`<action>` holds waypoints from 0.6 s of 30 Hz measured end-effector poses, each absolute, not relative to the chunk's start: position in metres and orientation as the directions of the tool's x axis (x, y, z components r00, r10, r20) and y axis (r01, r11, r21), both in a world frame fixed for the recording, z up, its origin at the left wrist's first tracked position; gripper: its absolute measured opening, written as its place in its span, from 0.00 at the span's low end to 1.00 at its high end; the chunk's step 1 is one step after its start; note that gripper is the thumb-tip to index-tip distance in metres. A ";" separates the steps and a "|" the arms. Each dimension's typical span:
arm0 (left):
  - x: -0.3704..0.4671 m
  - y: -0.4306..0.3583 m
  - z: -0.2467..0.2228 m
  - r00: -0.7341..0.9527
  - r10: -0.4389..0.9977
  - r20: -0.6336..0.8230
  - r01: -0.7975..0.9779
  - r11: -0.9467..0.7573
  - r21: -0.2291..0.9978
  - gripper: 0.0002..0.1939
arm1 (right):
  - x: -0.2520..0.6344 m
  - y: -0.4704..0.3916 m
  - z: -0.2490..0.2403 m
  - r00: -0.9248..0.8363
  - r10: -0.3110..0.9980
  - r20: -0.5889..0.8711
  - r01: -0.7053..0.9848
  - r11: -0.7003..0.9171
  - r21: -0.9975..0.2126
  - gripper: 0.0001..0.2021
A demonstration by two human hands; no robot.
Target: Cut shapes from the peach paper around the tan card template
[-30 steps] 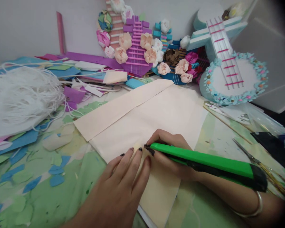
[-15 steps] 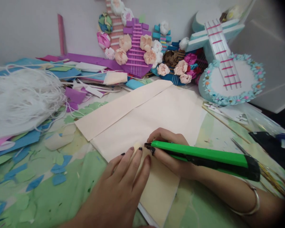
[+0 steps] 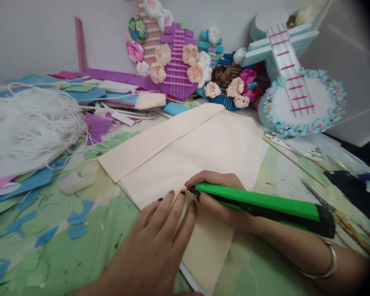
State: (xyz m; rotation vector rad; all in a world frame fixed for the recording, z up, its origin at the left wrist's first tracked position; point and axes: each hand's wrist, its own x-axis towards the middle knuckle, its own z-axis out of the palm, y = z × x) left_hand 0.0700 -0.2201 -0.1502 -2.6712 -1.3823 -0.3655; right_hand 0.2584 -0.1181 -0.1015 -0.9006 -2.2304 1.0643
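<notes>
My right hand (image 3: 222, 197) is closed around a green and black utility knife (image 3: 262, 203), its tip pointing left near my left fingertips. My left hand (image 3: 163, 230) lies flat, fingers stretched out, pressing on a pale yellow sheet (image 3: 208, 250). That sheet rests partly over larger cream paper (image 3: 200, 152), and a folded cream strip (image 3: 160, 142) runs along the paper's far left edge. The blade tip is too small and too close to my fingers to make out clearly.
Paper scraps (image 3: 77, 222) and a heap of white string (image 3: 33, 127) cover the left side. Several paper guitars stand at the back, including a purple one (image 3: 177, 65) and a pale blue one (image 3: 302, 94). Scissors (image 3: 342, 218) and a thin stick (image 3: 292, 160) lie at right.
The knife and my right hand have shifted very slightly left, and the knife's rear end has dipped a little. My left hand stays in place.
</notes>
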 end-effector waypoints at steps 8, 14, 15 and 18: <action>0.071 -0.218 -0.148 0.560 0.782 0.274 0.813 -0.582 -0.002 0.55 | 0.260 -0.119 -0.101 -0.659 0.730 0.179 0.341 0.502 -0.795 0.11; 0.072 -0.219 -0.149 0.553 0.780 0.291 0.813 -0.582 0.013 0.55 | 0.259 -0.119 -0.100 -0.656 0.734 0.174 0.340 0.494 -0.800 0.12; 0.072 -0.220 -0.149 0.553 0.781 0.290 0.814 -0.581 0.010 0.55 | 0.258 -0.120 -0.099 -0.661 0.731 0.169 0.339 0.492 -0.802 0.12; 0.071 -0.220 -0.148 0.556 0.780 0.286 0.814 -0.581 0.001 0.55 | 0.258 -0.120 -0.097 -0.664 0.731 0.158 0.343 0.485 -0.804 0.12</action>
